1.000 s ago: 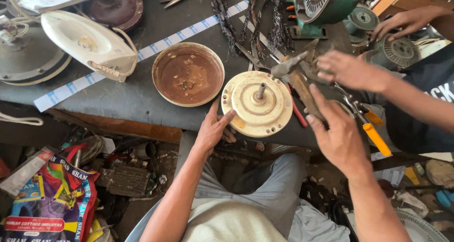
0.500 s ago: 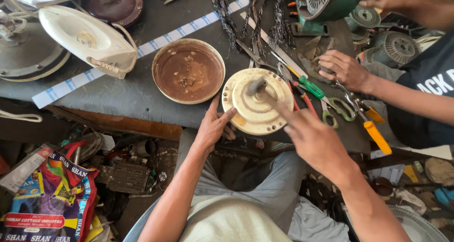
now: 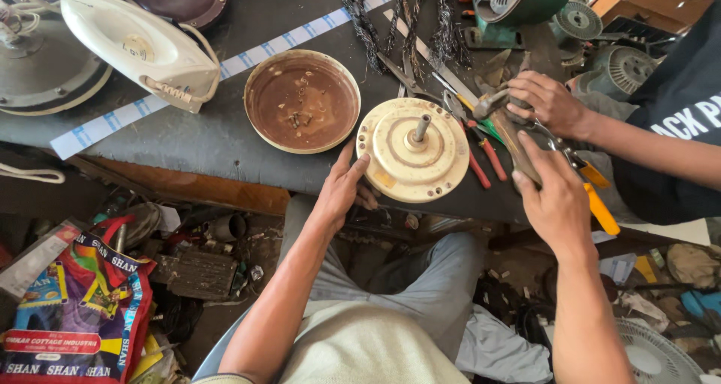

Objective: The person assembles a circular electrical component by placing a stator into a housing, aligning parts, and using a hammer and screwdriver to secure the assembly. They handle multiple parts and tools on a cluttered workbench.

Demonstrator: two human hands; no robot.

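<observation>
A round cream motor housing [image 3: 414, 150] with a short metal shaft [image 3: 421, 127] standing up from its middle lies at the near edge of the dark bench [image 3: 188, 140]. The left hand [image 3: 342, 190] rests against the housing's lower left rim, its fingers [image 3: 353, 175] spread loosely and laid along the edge, thumb side tucked under the bench lip; it steadies the housing without closing round it. The right hand [image 3: 554, 196] lies well to the right of the housing, palm down, fingers pointing away over a cluster of tools; whether they grip anything there cannot be told.

Just left of the housing, almost touching it, sits a shallow round cover [image 3: 302, 101], rusty brown inside, with a few small scraps and grit lying in its bottom. Red-handled pliers [image 3: 481, 147] lie between the housing and the right hand, and a yellow-handled tool [image 3: 601, 207] pokes out beside that hand.

Both forearms reach up from the lap, the left angled inward, the right nearly straight. Another person's hand [image 3: 547, 102] works on a metal part further back on the right. A white clothes iron [image 3: 139, 48] lies at the left.
</observation>
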